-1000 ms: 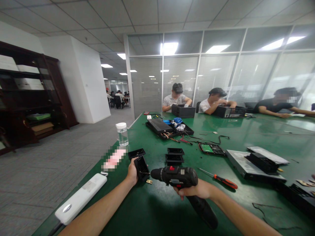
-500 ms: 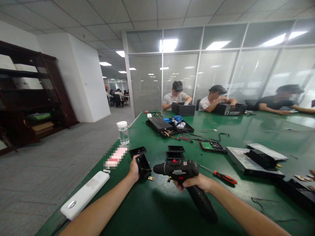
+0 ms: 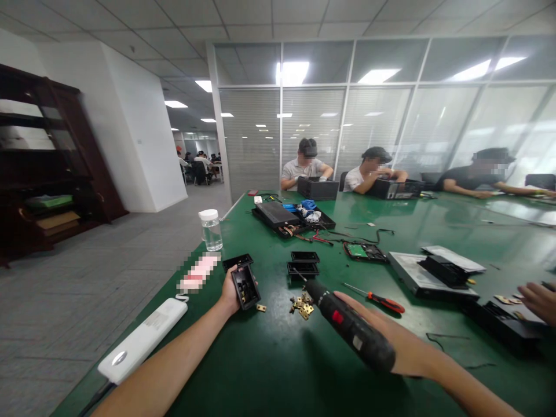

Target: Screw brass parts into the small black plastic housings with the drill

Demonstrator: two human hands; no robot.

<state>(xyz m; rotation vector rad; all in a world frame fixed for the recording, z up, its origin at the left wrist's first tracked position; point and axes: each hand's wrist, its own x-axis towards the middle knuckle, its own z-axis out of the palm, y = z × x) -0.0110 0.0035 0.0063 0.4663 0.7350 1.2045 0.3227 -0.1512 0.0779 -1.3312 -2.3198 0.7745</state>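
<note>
My left hand [image 3: 231, 291] is closed around a small black plastic box [image 3: 247, 286], tilted so its open side faces me, with small brass-coloured parts inside. My right hand [image 3: 369, 315] grips a black cordless drill [image 3: 347, 327] with a red button; its long bit points up and left, apart from the held box. Below the drill's front lies a pile of small brass plates [image 3: 303, 307]. One more brass plate [image 3: 261, 308] rests beside the held box. Two black boxes [image 3: 304, 269] stand beyond the drill bit, and another black box [image 3: 237, 262] sits just behind my left hand.
A red-and-black screwdriver [image 3: 386, 302] lies right of the drill. On the left are a white power strip [image 3: 143, 339] and a bottle [image 3: 211, 230]. Farther back are a tray of parts [image 3: 282, 219] and a hard drive [image 3: 365, 251]. Another person's hand [image 3: 538, 301] reaches in at right.
The drill has swung from pointing left at the held box to pointing up and left, away from it. The held box has turned more towards me. The brass pile has come into view.
</note>
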